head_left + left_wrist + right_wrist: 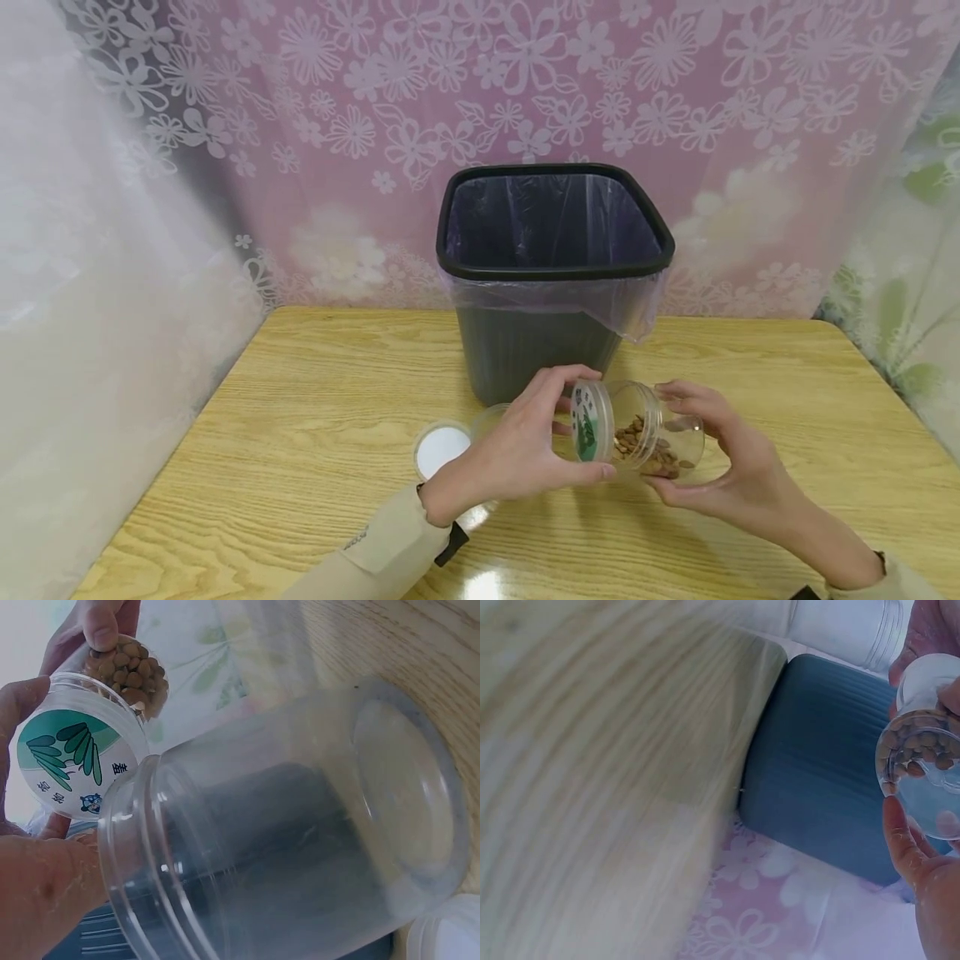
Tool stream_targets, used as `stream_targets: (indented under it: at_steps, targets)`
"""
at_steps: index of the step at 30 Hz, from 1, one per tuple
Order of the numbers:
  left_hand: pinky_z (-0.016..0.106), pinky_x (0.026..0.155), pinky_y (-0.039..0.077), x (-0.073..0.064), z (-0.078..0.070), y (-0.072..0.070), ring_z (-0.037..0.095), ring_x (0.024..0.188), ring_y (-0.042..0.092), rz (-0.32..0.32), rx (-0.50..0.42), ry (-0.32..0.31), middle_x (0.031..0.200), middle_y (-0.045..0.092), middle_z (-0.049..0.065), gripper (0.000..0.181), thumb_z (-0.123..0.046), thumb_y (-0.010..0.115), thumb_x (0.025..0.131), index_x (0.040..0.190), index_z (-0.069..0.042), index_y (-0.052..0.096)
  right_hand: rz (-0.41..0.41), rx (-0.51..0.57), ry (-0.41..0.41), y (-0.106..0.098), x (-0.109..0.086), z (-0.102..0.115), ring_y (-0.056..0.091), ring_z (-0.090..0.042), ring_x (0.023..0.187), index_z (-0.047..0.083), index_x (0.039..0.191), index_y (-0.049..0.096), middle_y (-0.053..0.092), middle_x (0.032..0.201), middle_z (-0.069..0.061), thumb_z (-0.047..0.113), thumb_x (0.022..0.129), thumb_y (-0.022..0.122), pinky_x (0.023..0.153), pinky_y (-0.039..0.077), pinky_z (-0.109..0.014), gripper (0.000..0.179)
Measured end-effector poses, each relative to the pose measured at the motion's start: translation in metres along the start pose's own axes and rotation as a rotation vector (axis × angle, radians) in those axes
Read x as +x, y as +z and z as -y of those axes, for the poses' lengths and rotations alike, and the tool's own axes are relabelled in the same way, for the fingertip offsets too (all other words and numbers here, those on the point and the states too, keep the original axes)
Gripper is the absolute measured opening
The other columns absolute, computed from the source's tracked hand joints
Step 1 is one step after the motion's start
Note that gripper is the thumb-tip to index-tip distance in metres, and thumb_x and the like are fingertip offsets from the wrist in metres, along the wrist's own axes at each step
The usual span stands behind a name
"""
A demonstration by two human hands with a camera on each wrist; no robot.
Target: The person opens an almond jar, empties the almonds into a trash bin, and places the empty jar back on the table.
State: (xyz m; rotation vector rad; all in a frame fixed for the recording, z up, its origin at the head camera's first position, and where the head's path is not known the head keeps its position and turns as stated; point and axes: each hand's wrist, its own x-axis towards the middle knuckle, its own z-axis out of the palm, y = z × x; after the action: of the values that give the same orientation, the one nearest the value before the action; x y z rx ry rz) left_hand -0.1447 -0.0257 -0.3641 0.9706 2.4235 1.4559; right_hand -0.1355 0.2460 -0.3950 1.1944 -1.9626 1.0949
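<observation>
My left hand (534, 437) holds the round lid (588, 422) of a clear jar (688, 423), its thumb at the lower edge and its fingers round the far side. That lid carries a green and white label with a leaf-like picture. Gripping the other end, my right hand (738, 454) has its thumb below and its fingers above. The jar lies on its side in the air over the table, with brown nuts (663, 461) gathered along its lower wall. In the left wrist view, a larger clear jar (285, 825) stands close to my left hand.
A dark bin (536, 350) lined with a thin purple bag stands at the back of the wooden table (352, 358). A white lid (441, 450) lies left of my left forearm, beside the larger jar. Flowered curtains (420, 117) hang behind.
</observation>
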Motion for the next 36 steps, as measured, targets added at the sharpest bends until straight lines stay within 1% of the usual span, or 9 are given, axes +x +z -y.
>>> stream_targets:
  at_steps: [4, 7, 10, 15, 18, 21, 25, 27, 36]
  targets:
    - [0.019, 0.096, 0.054, 0.001, 0.000, 0.003, 0.009, 0.118, 0.053, -0.006, 0.053, 0.034, 0.144, 0.042, 0.000, 0.087, -0.034, 0.085, 0.084, 0.153, -0.032, 0.031, -0.045, 0.169, 0.052, -0.006, -0.005, -0.002, 0.055, -0.015, 0.134, -0.022, 0.131, 0.044, 0.054, 0.144, -0.014, 0.023, 0.082, 0.084, 0.094, 0.051, -0.011, 0.077]
    - [0.016, 0.093, 0.053, 0.003, -0.001, 0.007, 0.008, 0.114, 0.055, 0.005, 0.137, 0.062, 0.145, 0.040, 0.000, 0.085, -0.036, 0.083, 0.085, 0.153, -0.035, 0.032, -0.085, 0.311, 0.094, -0.012, -0.009, -0.006, 0.053, -0.019, 0.136, -0.023, 0.136, 0.039, 0.053, 0.145, -0.017, 0.010, 0.079, 0.086, 0.094, 0.053, -0.014, 0.081]
    - [0.015, 0.090, 0.051, 0.004, -0.002, 0.011, 0.007, 0.112, 0.055, 0.020, 0.214, 0.075, 0.145, 0.039, -0.001, 0.083, -0.037, 0.082, 0.085, 0.152, -0.036, 0.034, -0.137, 0.408, 0.155, -0.019, -0.017, -0.012, 0.054, -0.021, 0.136, -0.023, 0.140, 0.033, 0.051, 0.146, -0.018, -0.003, 0.076, 0.085, 0.092, 0.055, -0.017, 0.085]
    - [0.020, 0.098, 0.049, 0.006, -0.003, 0.019, 0.009, 0.124, 0.051, 0.040, 0.300, 0.105, 0.146, 0.039, 0.000, 0.084, -0.035, 0.082, 0.084, 0.151, -0.030, 0.032, -0.246, 0.535, 0.245, -0.027, -0.023, -0.019, 0.060, -0.025, 0.131, -0.022, 0.144, 0.026, 0.049, 0.145, -0.021, -0.037, 0.064, 0.068, 0.091, 0.058, -0.022, 0.091]
    - [0.017, 0.099, 0.048, 0.009, -0.004, 0.024, 0.009, 0.126, 0.051, 0.067, 0.333, 0.131, 0.147, 0.038, 0.002, 0.084, -0.034, 0.081, 0.085, 0.151, -0.026, 0.030, -0.301, 0.594, 0.263, -0.030, -0.021, -0.022, 0.062, -0.026, 0.128, -0.020, 0.147, 0.024, 0.050, 0.143, -0.023, -0.045, 0.061, 0.054, 0.090, 0.059, -0.024, 0.094]
    - [0.013, 0.095, 0.046, 0.013, -0.005, 0.028, 0.011, 0.123, 0.052, 0.098, 0.357, 0.150, 0.147, 0.038, 0.004, 0.084, -0.034, 0.081, 0.086, 0.150, -0.021, 0.029, -0.323, 0.591, 0.295, -0.031, -0.020, -0.024, 0.064, -0.022, 0.124, -0.014, 0.152, 0.022, 0.052, 0.140, -0.021, -0.045, 0.065, 0.049, 0.088, 0.060, -0.023, 0.096]
    - [0.013, 0.103, 0.045, 0.019, -0.007, 0.034, 0.011, 0.131, 0.049, 0.127, 0.401, 0.154, 0.149, 0.040, 0.004, 0.085, -0.034, 0.082, 0.086, 0.150, -0.016, 0.029, -0.317, 0.541, 0.341, -0.032, -0.021, -0.026, 0.064, -0.017, 0.124, -0.005, 0.157, 0.021, 0.052, 0.138, -0.016, -0.041, 0.071, 0.046, 0.087, 0.059, -0.020, 0.097]
    - [0.014, 0.108, 0.042, 0.021, -0.007, 0.038, 0.009, 0.136, 0.047, 0.134, 0.431, 0.142, 0.150, 0.042, 0.003, 0.086, -0.036, 0.083, 0.085, 0.150, -0.015, 0.029, -0.316, 0.521, 0.358, -0.032, -0.022, -0.027, 0.062, -0.016, 0.126, -0.003, 0.158, 0.021, 0.051, 0.138, -0.014, -0.040, 0.072, 0.046, 0.087, 0.059, -0.019, 0.097]
    - [0.017, 0.107, 0.045, 0.027, -0.001, 0.057, 0.009, 0.130, 0.052, 0.136, 0.542, 0.089, 0.144, 0.049, -0.002, 0.085, -0.046, 0.082, 0.084, 0.147, -0.016, 0.032, -0.332, 0.484, 0.405, -0.033, -0.025, -0.028, 0.060, -0.014, 0.128, 0.001, 0.158, 0.026, 0.050, 0.137, -0.012, -0.035, 0.077, 0.048, 0.082, 0.059, -0.016, 0.092]
